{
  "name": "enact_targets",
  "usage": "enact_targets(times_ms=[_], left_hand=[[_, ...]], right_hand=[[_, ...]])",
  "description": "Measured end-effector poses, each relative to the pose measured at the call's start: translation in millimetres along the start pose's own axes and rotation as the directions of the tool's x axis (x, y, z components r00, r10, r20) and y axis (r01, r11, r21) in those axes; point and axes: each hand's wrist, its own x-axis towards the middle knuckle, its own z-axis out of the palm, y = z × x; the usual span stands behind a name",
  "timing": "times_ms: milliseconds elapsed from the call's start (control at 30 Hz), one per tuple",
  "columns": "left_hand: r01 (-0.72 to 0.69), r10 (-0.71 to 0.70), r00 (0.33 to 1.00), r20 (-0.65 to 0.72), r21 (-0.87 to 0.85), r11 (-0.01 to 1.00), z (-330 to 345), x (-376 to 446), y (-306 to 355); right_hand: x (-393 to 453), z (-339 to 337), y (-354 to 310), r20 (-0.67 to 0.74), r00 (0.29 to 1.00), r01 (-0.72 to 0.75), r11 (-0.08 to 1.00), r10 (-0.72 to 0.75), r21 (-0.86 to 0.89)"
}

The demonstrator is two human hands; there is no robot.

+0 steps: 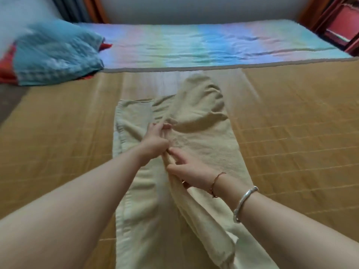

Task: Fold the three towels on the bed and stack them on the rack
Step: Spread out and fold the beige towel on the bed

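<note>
So, only one cream towel [196,133] is laid out here, lengthwise down the middle of the woven straw-coloured mat [58,133] that covers the near half of the bed. It's rumpled: the far end is bunched into a hump, the left edge lies flat with a hemmed corner showing, and a long raised fold runs diagonally from the centre toward the near right. Two bare hands are on it, both at that centre ridge. The left hand [155,140] has its fingers curled and is pinching a gather of towel at the ridge. The right hand [186,171] sits just nearer the camera, touching the left one, with thumb and fingers pinching the same fold lower down, the other fingers fairly loose. The right wrist carries two bracelets: one thin red cord [215,183] and one silver bangle [243,204]. Beyond the mat is one pastel rainbow-striped sheet [213,43] across the far half of the bed. At far left sits one blue pillow [56,55] with something red poking out under it; can't tell what that is. Top right corner has some dark red wooden furniture [342,22], too cut off to identify. Whether that's the rack, no idea. I count just the one towel in view.
</note>
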Motion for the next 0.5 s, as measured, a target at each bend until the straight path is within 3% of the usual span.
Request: enact_targets(times_ms=[167, 367, 500], left_hand=[[0.117, -0.118, 0.992, -0.036, -0.033, 0.993, -33.5, -38.8, -74.8], [0.163, -0.167, 0.985, -0.041, -0.078, 0.984, -37.9, -62.5, -131.6], [0.151, -0.152, 0.988, -0.008, -0.097, 0.984, -29.0, -63.0, -162.2]], right_hand=[[22.8, 79.3, 4.0, 0.151, 0.988, 0.036, 0.992, -0.017, -0.123], [40.6, 118.8, 28.8, 0.223, 0.973, 0.118, 0.950, -0.053, -0.290], [57.2, 126.9, 51.8, 0.287, 0.957, 0.118, 0.955, -0.037, -0.272]])
